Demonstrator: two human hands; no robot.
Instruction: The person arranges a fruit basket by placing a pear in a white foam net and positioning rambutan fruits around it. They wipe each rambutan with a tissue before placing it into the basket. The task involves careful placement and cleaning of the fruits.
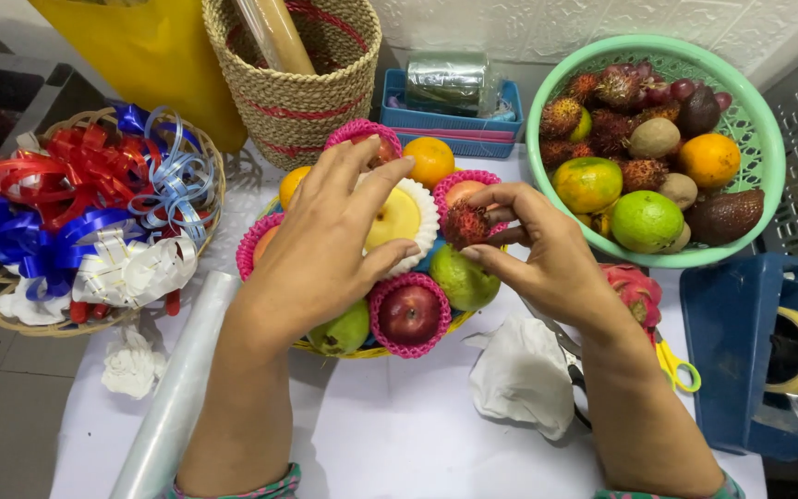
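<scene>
**Rambutan being set among arranged fruit**

I hold a rambutan (pixel 465 225) pinched in my right hand (pixel 547 259), just above the fruit basket (pixel 376 351). My left hand (pixel 325 249) lies flat, released, on the yellow pear (pixel 397 217). Placing step, I judge; next calls for a free gap.

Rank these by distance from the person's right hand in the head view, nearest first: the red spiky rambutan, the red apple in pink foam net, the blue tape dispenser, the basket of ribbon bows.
1. Red spiky rambutan: pinched by the right hand.
2. Red apple in pink foam net: just left, lower.
3. Blue tape dispenser: far right.
4. Basket of ribbon bows: far left.
</scene>
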